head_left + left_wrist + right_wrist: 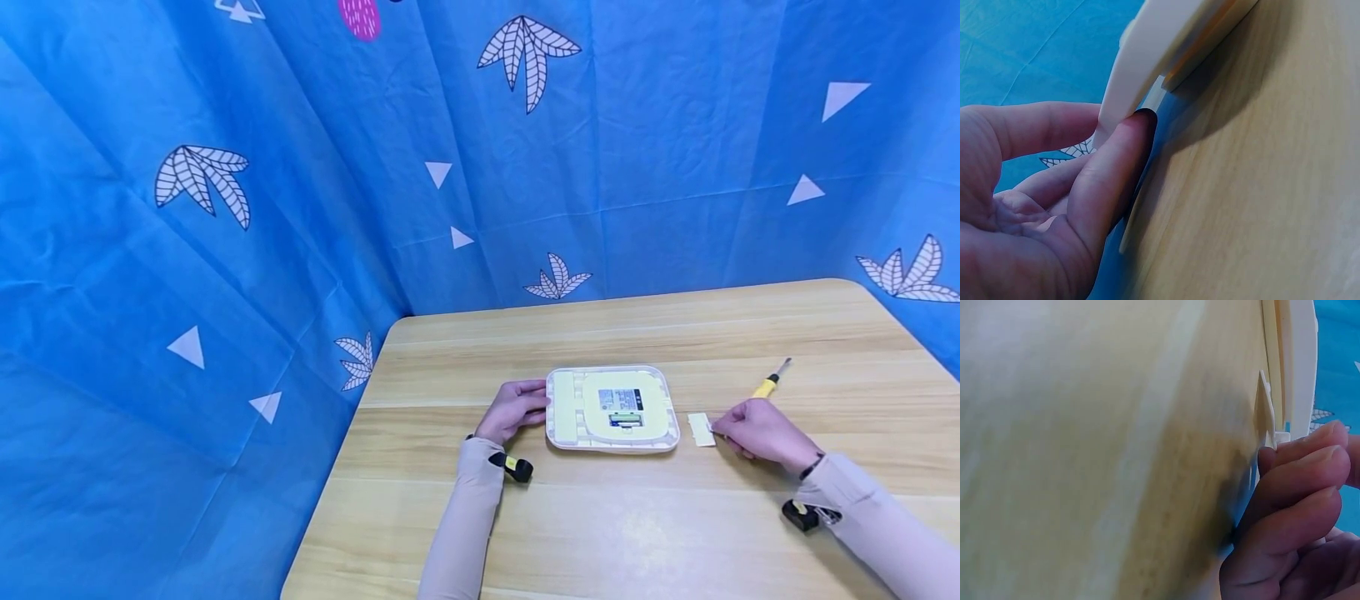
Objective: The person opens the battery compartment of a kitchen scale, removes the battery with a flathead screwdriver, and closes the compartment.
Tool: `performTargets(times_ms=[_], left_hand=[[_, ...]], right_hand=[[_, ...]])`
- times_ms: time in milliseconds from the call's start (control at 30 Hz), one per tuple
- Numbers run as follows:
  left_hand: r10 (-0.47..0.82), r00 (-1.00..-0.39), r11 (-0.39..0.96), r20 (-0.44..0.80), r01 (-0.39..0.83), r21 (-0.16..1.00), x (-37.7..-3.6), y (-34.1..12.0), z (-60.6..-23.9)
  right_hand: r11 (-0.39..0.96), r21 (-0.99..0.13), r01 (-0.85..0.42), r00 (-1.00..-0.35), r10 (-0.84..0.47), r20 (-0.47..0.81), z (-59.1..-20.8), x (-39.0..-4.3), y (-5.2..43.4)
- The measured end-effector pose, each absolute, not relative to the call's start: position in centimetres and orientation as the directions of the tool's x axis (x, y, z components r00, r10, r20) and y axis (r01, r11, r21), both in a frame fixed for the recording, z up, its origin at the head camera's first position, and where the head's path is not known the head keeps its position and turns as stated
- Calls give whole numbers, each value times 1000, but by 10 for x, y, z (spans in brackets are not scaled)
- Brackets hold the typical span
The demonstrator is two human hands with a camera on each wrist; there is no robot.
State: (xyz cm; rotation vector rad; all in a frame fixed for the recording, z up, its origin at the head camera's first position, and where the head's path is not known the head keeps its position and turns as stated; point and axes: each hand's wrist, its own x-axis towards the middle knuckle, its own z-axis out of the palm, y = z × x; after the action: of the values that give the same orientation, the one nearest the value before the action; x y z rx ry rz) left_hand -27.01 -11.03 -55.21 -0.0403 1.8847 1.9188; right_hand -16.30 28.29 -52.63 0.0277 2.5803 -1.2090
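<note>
left hand (514,408): fingers loosely curled against scale (612,408) left edge | right hand (759,430): pinching battery cover (701,429); screwdriver (770,382) near tabletop (645,517) right edge

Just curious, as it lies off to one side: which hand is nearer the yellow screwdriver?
The right. The right hand rests just in front of the screwdriver, touching a small white cover. The left hand is across the white device, at its far edge.

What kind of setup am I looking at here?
Probably a staged recording booth, not a home or workshop: a blue printed cloth backdrop wraps round a wooden table with only a white device and a screwdriver.
</note>
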Motion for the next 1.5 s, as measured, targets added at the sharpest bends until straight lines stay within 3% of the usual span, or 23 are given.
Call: performTargets(times_ms=[1500], left_hand=[[310, -895, 17, -320, -331, 943, -269, -111, -550]], right_hand=[[638, -749, 179, -937, -122, -329, -526, -158, 285]])
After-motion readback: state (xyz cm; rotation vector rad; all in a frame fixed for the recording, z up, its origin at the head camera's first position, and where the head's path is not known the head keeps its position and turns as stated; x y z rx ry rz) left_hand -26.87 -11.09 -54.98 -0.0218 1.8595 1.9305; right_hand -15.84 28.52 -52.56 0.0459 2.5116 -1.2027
